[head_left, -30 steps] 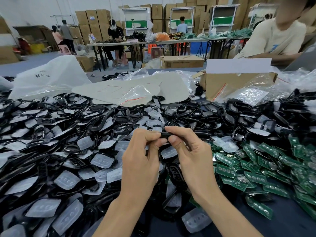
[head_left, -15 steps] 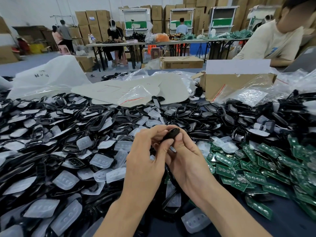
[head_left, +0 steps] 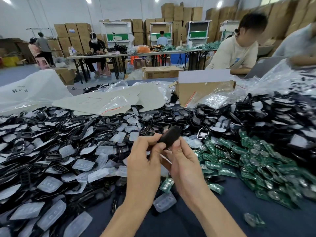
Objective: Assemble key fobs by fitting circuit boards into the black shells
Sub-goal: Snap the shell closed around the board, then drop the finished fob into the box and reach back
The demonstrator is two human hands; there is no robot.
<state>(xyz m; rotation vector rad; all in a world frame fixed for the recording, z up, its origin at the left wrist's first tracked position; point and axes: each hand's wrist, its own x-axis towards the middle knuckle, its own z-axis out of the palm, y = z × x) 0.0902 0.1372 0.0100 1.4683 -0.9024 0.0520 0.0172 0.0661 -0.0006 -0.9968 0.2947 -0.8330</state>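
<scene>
Just left of the heap of green circuit boards (head_left: 248, 161), above the worktop (head_left: 230, 211), you held one black shell (head_left: 170, 136) in both hands. Your left hand (head_left: 145, 161) pinched its lower end between curled fingertips and thumb. Your right hand (head_left: 185, 163) gripped it from beneath on the side nearer the heap, fingers wrapped under it.

A second before, you had that shell level and edge-on between your fingertips, showing only a thin dark line. Half a second later you were rolling it over. At this moment its broad matte back faced you, with its upper end tipped up toward the heap side.

That turn suggested the squeezing along the seam was finished and you were checking the fit or getting ready to put the piece down. The open face was turned away, so you could not tell whether a board sat properly inside. A pale sliver (head_left: 165, 157) showed between your palms below the shell; whether it was a pad edge or something else was unclear.

Farther left of the heap, the loose shells (head_left: 80, 132) and translucent pads (head_left: 83, 164) lay spread across the worktop.
</scene>
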